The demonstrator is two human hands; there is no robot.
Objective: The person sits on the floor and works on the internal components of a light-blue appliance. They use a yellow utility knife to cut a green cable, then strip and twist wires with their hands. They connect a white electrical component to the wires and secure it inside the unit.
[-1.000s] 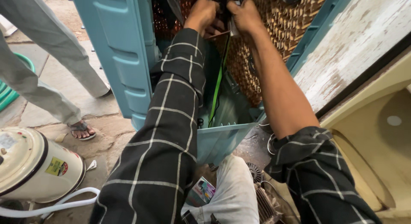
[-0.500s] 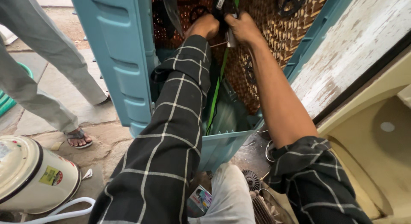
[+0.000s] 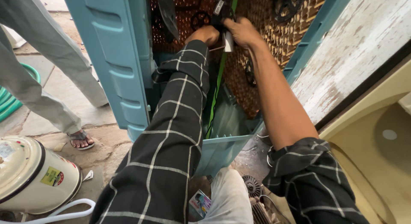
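Your hands, left hand (image 3: 205, 35) and right hand (image 3: 242, 31), meet at 12 o'clock inside the cooler (image 3: 115, 65), before the pad (image 3: 257, 65). Strap (image 3: 216, 95) hangs below. Pot (image 3: 32, 177) at 8, bystander's foot (image 3: 80, 139) at 9.

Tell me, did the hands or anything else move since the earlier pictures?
Both hands sit lower in the picture now, because the view tipped up. The left hand and right hand keep working together at the small dark part inside the blue cooler. The green strap and the cream drum stayed put.
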